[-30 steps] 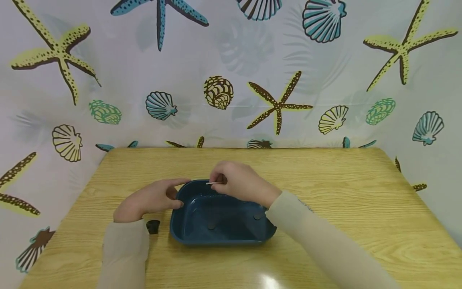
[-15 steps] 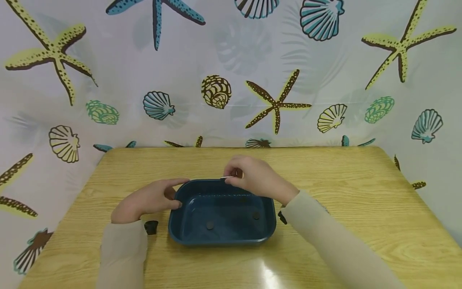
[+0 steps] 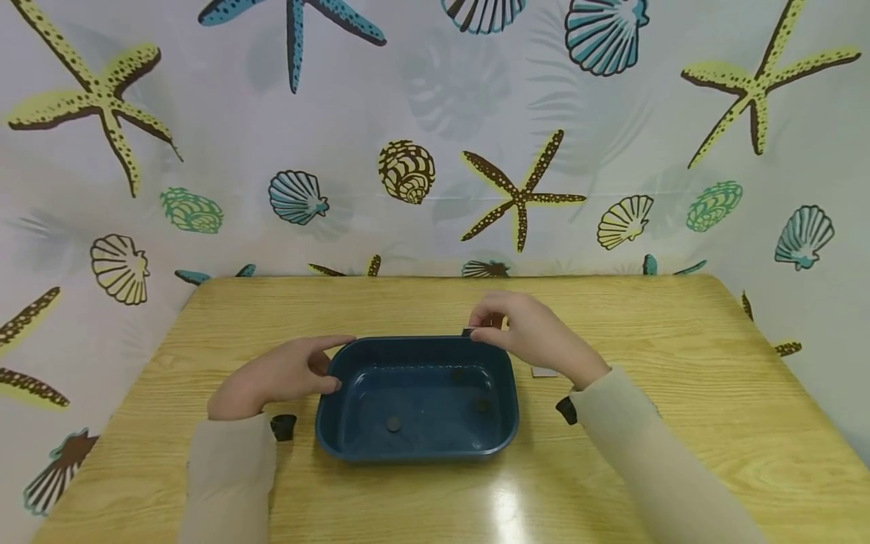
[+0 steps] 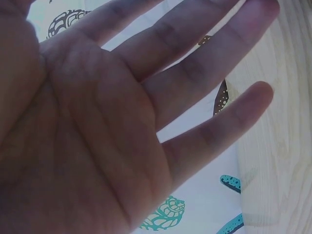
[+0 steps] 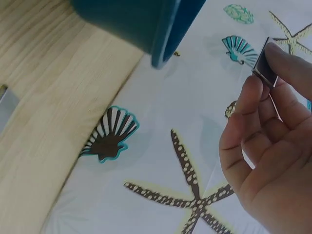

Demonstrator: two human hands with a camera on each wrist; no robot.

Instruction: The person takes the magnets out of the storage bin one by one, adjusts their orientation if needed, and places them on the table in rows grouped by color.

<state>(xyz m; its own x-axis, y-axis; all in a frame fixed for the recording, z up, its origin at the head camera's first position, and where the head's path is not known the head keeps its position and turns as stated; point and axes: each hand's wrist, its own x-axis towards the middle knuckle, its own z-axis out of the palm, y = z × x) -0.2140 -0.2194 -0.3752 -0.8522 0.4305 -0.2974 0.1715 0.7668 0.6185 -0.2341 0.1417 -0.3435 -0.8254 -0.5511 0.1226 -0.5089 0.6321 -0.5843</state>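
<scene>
A dark blue plastic basin (image 3: 418, 457) sits on the table in the head view. My left hand (image 3: 279, 378) rests at its back left corner, one finger along the back rim and the thumb at the left rim. In the left wrist view the fingers (image 4: 200, 78) are spread and nearly straight. Over the back right rim, my right hand (image 3: 526, 329) pinches a small flat square piece (image 5: 264, 66) between thumb and fingertips. The piece has a dark face and a shiny, pale edge; its kind cannot be told. Several small round dark spots (image 3: 393, 425) show on the basin's floor.
A flat light-coloured piece (image 3: 544, 372) lies on the wooden table (image 3: 680, 355) just right of the basin. Small black fittings (image 3: 282, 427) show beside both wrists. A cloth (image 3: 340, 128) printed with shells and starfish hangs behind and at the sides.
My right hand has moved right along the basin's back rim with the square piece in its fingers. The light flat piece on the table has come into view. My left hand stays put.
</scene>
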